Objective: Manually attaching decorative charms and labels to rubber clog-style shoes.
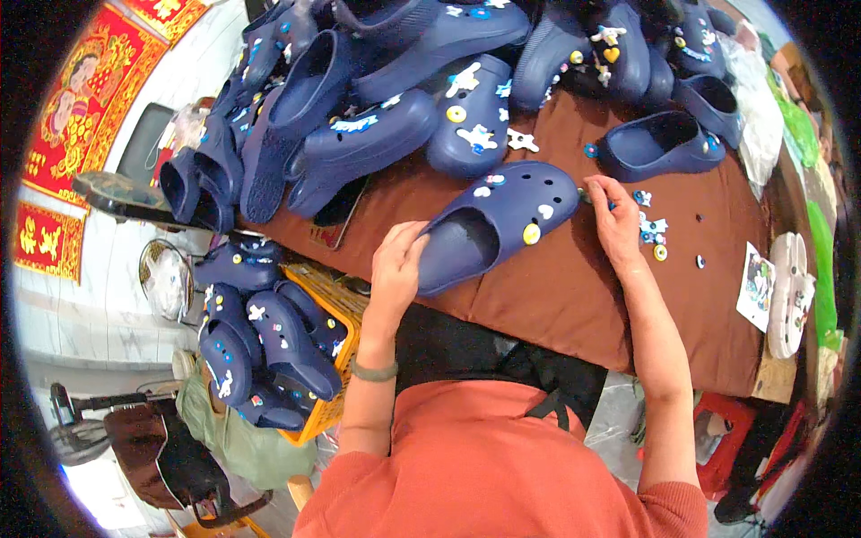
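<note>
A navy foam clog (516,211) with round holes lies tilted over the brown cloth, its toe pointing to the far right. White charms and a yellow round one sit in its top. My left hand (399,260) is closed on the heel end of this clog. Just right of the toe, my right hand (617,224) has its fingers pinched on a small shoe charm (612,206), mostly hidden by the fingertips. Loose charms (653,230) in blue, white and yellow lie on the cloth beside that hand. A second navy clog (659,148) rests beyond them.
Many navy clogs (359,134) are heaped along the far side of the table. A yellow crate (345,359) full of decorated clogs stands at the left. On the right lie a printed card (756,285) and a pale clog (789,296). A red stool (726,439) is below.
</note>
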Demonstrator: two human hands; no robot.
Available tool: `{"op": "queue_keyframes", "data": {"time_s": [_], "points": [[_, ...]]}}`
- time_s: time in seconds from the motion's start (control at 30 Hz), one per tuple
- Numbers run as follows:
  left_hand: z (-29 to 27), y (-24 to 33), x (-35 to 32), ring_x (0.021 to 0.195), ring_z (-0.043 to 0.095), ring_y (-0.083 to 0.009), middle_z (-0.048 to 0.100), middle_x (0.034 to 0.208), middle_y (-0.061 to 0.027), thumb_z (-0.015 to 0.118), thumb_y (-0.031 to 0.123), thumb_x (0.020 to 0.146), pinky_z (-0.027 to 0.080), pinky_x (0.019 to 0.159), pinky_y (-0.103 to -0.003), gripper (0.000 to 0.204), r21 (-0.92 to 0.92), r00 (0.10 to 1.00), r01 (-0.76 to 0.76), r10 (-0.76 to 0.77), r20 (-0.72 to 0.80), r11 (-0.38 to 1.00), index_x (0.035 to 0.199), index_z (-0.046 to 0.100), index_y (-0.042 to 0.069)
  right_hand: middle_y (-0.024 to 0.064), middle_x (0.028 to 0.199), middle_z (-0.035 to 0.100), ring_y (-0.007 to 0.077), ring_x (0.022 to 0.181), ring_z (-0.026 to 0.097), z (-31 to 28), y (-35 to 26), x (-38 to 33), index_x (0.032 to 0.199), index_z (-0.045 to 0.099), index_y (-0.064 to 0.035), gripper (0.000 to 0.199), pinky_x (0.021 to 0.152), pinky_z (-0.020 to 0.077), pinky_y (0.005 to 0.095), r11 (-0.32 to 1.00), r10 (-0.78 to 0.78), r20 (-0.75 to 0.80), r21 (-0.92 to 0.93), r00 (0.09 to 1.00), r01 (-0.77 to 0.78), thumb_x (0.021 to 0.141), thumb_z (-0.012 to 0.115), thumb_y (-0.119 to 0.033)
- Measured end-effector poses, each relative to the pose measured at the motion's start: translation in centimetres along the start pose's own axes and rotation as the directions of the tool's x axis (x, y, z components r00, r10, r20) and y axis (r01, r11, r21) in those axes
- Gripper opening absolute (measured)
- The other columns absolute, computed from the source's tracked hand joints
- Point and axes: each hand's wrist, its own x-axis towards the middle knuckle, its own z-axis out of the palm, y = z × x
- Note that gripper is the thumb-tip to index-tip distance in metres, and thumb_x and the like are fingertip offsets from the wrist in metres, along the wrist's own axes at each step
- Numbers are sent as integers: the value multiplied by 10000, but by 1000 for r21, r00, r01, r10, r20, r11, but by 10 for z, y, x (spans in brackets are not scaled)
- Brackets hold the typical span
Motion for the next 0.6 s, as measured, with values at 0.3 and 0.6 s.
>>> {"op": "queue_keyframes", "data": {"time_s": [0.3,0.6], "points": [[-1,18,-15,972,594,-268,612,1022,-147,549,-52,853,457,875,-317,213,32,981,-157,159,-112,987,1051,629,-42,73,925,672,136,876,607,-1,-25,5,994,649,24,257,794,477,278,949,41,195,299,980,-99,951,562,-214],[-9,14,-10,944,597,-307,633,990,-133,599,33,845,467,839,-376,159,160,991,-135,137,-1,978,987,644,-22,101,857,675,142,797,619,-9,-30,5,890,659,14,222,681,489,309,993,116,443,-31,889,-114,902,617,-203]]}}
